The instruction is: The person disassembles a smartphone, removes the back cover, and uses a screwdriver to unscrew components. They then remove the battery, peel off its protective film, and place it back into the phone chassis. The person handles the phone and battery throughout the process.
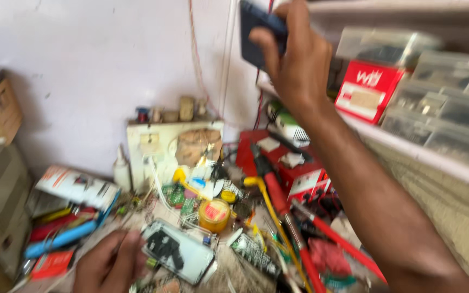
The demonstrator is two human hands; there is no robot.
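Right hand [299,59] reaches up to the shelf [408,146], fingers closed around a dark flat device [253,30]. Left hand [107,266] rests at the bench's near edge, touching an opened phone [177,250]; its grip cannot be told. Risk: the raised arm could sweep the 1 red box [367,89] off the shelf.

Open air is left only in the upper left of the frame, before the bare wall [82,65]. The worktop [229,276] below is crowded: a round yellow tin [214,215], red-handled tools [278,190], circuit boards [183,201] and wires. At right, passage is narrowed by the shelf [435,157] stacked with clear plastic boxes [451,103].
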